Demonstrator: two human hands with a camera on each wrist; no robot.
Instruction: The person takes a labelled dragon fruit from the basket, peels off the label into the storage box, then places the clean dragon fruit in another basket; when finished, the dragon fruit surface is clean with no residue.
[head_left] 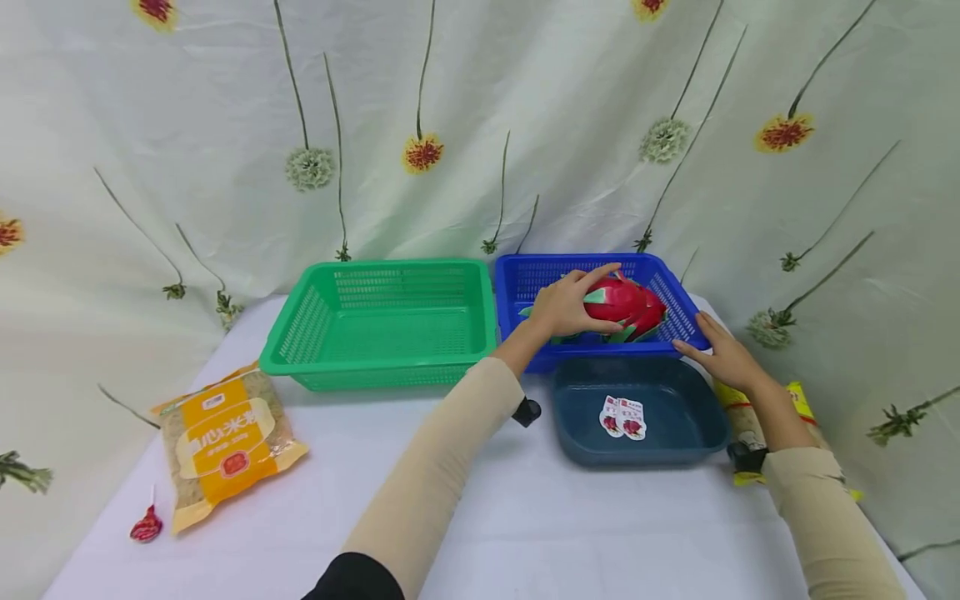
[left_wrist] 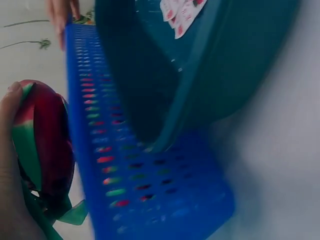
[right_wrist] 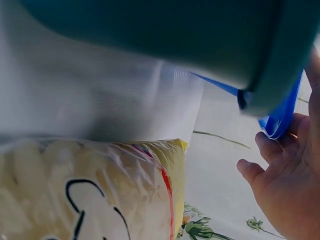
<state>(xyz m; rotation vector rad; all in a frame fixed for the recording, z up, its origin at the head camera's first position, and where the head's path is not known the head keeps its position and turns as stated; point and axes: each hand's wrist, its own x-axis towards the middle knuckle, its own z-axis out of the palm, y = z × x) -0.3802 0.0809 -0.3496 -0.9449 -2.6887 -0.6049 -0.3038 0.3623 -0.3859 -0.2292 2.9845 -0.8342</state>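
Observation:
My left hand [head_left: 570, 307] grips a red dragon fruit [head_left: 617, 296] with green-tipped scales, thumb and fingers spread round its left side. The left wrist view has this dragon fruit [left_wrist: 50, 135] at the level of the blue basket's rim. More red and green shows through the slots of the blue basket [left_wrist: 145, 175], below the held fruit. At the basket's right front corner, my right hand [head_left: 723, 354] holds the rim, thumb at the front and fingers along the right side. In the right wrist view the fingertips of the right hand [right_wrist: 295, 175] meet the blue corner.
A dark teal basin [head_left: 675, 396] with two fruit-printed cards [head_left: 622, 417] stands before the blue basket. Left of it is a green basket [head_left: 405, 333]. An orange-labelled food bag [head_left: 228, 442] and a red lollipop [head_left: 146, 527] lie leftward. A yellow snack bag [head_left: 802, 404] lies under the right forearm.

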